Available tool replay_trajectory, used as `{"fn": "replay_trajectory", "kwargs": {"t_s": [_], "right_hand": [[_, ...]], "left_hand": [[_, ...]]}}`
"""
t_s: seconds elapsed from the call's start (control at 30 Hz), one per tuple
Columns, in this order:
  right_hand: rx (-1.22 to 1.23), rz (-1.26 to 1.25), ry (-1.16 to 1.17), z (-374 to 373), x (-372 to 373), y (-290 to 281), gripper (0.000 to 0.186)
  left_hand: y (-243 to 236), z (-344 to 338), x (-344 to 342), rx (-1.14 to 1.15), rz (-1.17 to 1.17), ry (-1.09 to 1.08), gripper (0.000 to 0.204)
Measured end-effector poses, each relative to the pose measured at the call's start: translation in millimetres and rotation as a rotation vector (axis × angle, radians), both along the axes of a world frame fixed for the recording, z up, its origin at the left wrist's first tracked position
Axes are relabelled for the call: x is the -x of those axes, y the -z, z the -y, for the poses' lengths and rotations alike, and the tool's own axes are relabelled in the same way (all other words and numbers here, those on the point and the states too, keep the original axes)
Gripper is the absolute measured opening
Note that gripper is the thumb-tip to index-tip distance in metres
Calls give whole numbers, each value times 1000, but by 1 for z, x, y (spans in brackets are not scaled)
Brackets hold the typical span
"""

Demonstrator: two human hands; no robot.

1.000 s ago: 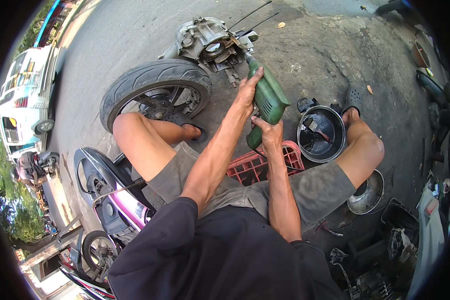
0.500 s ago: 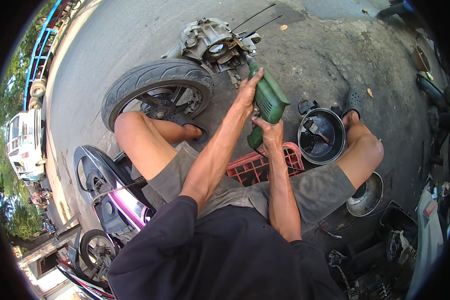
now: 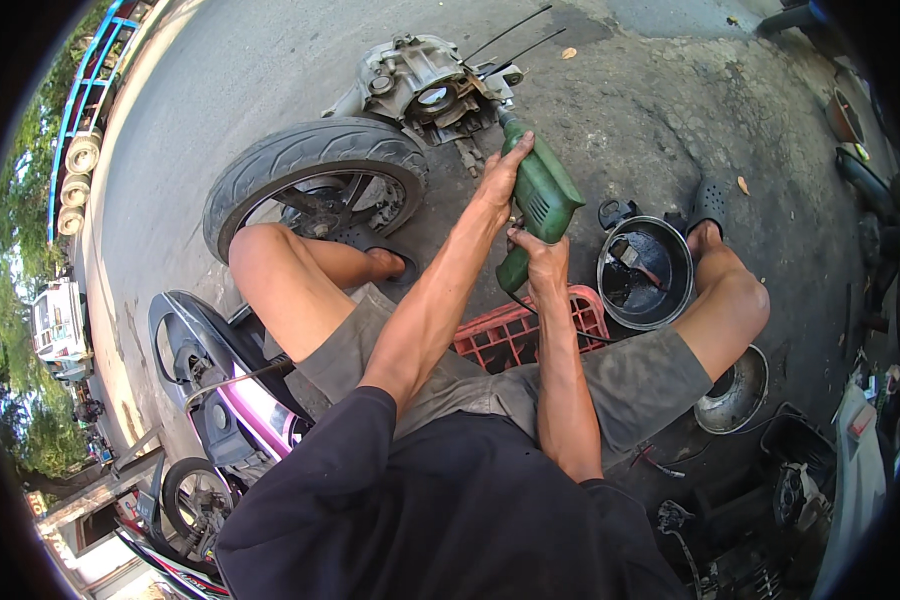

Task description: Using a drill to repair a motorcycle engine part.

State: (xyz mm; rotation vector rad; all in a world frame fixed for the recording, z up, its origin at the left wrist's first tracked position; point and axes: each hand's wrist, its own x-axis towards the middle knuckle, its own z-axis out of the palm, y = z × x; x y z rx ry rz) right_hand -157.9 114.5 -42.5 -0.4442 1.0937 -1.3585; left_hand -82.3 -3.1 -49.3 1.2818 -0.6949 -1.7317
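Observation:
A green power drill (image 3: 548,195) is held in both hands, its front end pointing away from me. My left hand (image 3: 502,180) is wrapped around the drill's body near the front. Behind it, my right hand (image 3: 542,258) grips the rear handle, from which a dark cord runs down. The drill's tip reaches the right side of a grey metal engine case (image 3: 410,80) on the ground; the exact contact point is too small to make out. Two thin dark rods stick out from that case to the upper right.
Against the case leans a motorcycle wheel (image 3: 315,165). A red plastic crate (image 3: 500,345) sits between my legs, and a round metal pan (image 3: 645,272) with dark liquid stands by my right foot. Motorcycle body parts (image 3: 225,380) lie left; loose parts (image 3: 800,490) lie lower right.
The drill and both hands have shifted very slightly right. On the road at left, the vehicles have changed position. The engine case and wheel look unmoved.

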Motion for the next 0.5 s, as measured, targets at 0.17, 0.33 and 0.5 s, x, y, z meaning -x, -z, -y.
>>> {"fn": "replay_trajectory", "kwargs": {"t_s": [0.17,0.33,0.5], "right_hand": [[-18,32,2,-1,2,2,13],[-37,37,-1,-7,3,-1,14],[-59,35,-24,-13,8,-5,21]], "left_hand": [[0,-2,2,29,28,3,67],[13,-5,-1,9,15,28,69],[29,-11,-3,-14,11,36,74]]}}
